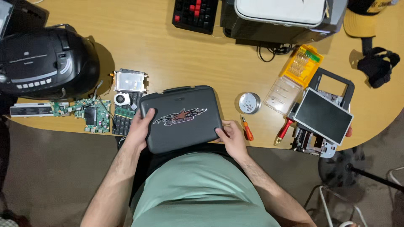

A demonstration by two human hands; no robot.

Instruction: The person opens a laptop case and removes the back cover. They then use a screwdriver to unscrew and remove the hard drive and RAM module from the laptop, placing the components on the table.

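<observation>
A small dark grey laptop (181, 120) with a star-shaped sticker on its closed lid lies at the near edge of the wooden table (168, 50). My left hand (141, 128) grips its left edge, fingers over the lid. On the right corner, my right hand (230, 136) holds the laptop's edge. Both hands are shut on the laptop.
Left of the laptop lie a green circuit board (90, 113), a keyboard part (124, 120), a drive (130, 80) and a black radio (44, 61). To the right sit a round tin (249, 103), a small orange screwdriver (247, 129), a yellow bit case (296, 73) and a screen unit (323, 117).
</observation>
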